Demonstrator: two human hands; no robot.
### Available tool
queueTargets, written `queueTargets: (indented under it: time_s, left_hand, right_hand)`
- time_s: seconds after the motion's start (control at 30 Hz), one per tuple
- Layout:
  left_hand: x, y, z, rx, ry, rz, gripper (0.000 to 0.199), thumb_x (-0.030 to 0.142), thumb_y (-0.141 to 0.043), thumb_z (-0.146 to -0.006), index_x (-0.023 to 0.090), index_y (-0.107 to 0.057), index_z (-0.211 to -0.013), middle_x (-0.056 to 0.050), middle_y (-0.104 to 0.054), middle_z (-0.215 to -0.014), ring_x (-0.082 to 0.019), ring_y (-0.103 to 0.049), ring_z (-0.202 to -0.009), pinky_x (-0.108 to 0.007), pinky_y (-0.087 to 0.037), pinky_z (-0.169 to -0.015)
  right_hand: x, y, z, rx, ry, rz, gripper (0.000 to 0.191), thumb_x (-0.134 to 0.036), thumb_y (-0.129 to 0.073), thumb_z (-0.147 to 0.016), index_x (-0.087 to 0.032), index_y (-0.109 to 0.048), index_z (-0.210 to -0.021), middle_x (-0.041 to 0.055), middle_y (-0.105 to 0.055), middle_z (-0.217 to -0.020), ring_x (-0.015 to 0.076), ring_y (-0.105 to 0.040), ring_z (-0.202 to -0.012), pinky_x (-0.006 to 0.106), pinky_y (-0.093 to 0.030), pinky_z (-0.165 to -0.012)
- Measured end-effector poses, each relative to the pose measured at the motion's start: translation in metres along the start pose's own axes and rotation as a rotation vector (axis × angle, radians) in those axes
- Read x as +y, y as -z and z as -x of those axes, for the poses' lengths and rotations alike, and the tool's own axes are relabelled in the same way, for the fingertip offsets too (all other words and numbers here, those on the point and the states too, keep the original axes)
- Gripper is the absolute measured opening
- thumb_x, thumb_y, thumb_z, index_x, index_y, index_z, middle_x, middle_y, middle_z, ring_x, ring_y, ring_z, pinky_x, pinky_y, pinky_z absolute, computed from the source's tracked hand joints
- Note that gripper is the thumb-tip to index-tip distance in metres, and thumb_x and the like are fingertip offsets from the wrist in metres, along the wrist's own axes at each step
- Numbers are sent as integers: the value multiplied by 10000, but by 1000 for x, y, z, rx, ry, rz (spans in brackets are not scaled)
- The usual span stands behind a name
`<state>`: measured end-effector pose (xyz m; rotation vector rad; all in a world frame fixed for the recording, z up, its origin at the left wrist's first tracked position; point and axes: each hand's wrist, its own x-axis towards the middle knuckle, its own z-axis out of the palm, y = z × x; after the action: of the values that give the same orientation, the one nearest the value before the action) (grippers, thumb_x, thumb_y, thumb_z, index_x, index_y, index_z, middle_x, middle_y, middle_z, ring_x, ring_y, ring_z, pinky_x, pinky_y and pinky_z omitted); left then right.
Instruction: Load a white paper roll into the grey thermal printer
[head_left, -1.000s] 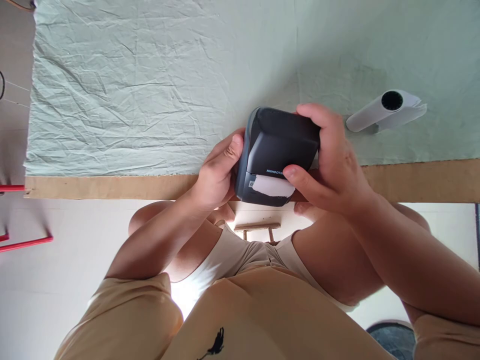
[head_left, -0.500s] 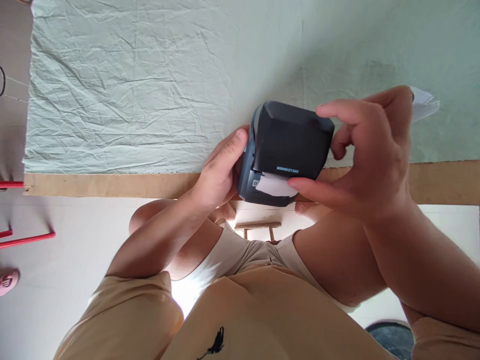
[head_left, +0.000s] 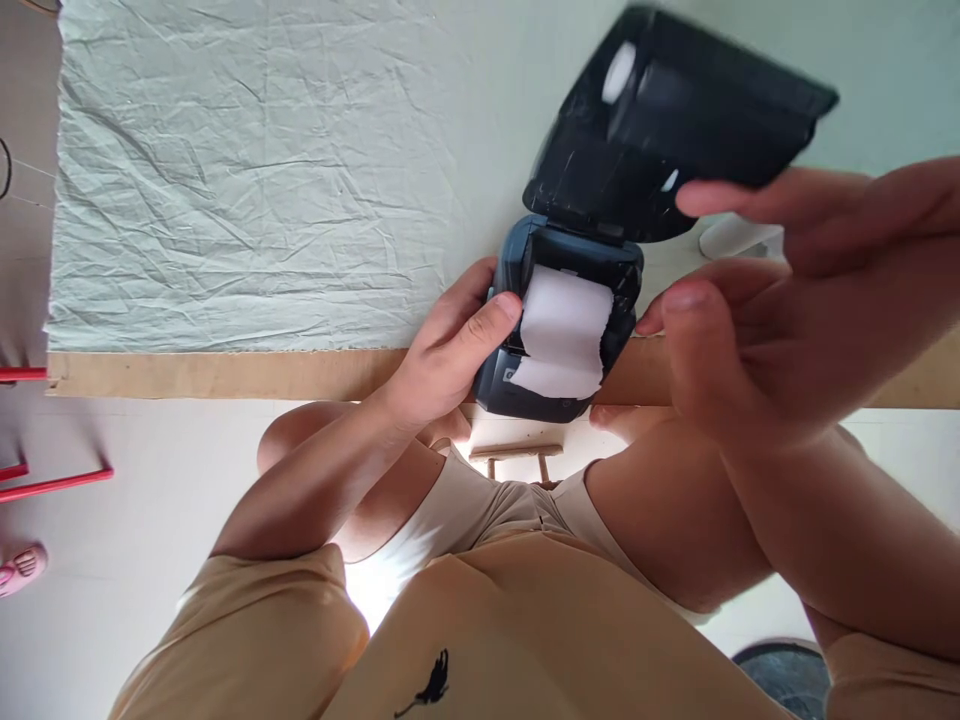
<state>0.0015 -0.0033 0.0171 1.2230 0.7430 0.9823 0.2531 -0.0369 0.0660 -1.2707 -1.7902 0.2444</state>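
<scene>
A dark label printer (head_left: 499, 385) is tilted above the table's front edge, gripped along its left side by my left hand (head_left: 450, 345), thumb over the rim. Its black lid (head_left: 682, 120) stands swung up and back on the far side. Inside lies a white paper roll (head_left: 568, 310), the loose end hanging over the front lip. To the right, my right hand (head_left: 795, 290) has its fingers apart and holds nothing. One fingertip overlaps the lid's lower edge; whether it touches cannot be made out. Part of a white roll-like object (head_left: 731, 237) shows behind that hand.
A wrinkled pale green cloth (head_left: 247, 190) covers the table, with a bare wooden edge (head_left: 225, 372) at the front. Red bars (head_left: 64, 485) and a foot in a pink sandal (head_left: 24, 568) are at the left. A wooden stool (head_left: 517, 452) stands below the table.
The printer's lid has swung from closed to open, uncovering the paper roll. My right hand has moved right, off the printer's front, and its fingers have spread. My left hand keeps its hold.
</scene>
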Motion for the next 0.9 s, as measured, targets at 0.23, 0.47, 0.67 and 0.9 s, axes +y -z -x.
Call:
queueTargets:
  time_s: [0.23,0.47,0.67,0.9]
  left_hand:
    - [4,1,-1,-53,43,-72,779,1012,-837,-1050,260,-840,-1256,-66,-866,-1123,-256,-817,-1002,-391,-714,-861]
    - [12,-7,0,-28,129,-7,652,899,-907,-1068,264,-852,-1206,-54,-831,-1080,-258,-781,-974,-377,-705,-825]
    - [11,-2,2,-48,109,-62,701,937,-848,-1088,267,-883,-1294,-82,-886,-1201,-301,-826,-1093,-404,-742,-935]
    - [12,-3,1,-39,70,-91,660,908,-787,-1151,272,-898,-1288,-73,-920,-1230,-306,-863,-1141,-410,-749,-971]
  right_hand:
    - [6,-14,3,83,218,276,152,-196,-770,-1174,-302,-771,-1066,-64,-898,-928,108,-748,-646,316,-503,-585]
    - [5,12,-3,-289,149,346,187,-284,-747,-1169,-362,-915,-1143,-57,-864,-841,175,-757,-661,364,-383,-539]
    - [0,8,-1,-286,173,275,265,-265,-794,-1102,-339,-843,-1353,-46,-924,-1035,161,-790,-734,327,-438,-578]
    - [-16,10,-4,-157,179,180,434,-148,-796,-995,-353,-791,-1377,-92,-947,-1113,136,-780,-690,308,-550,-586]
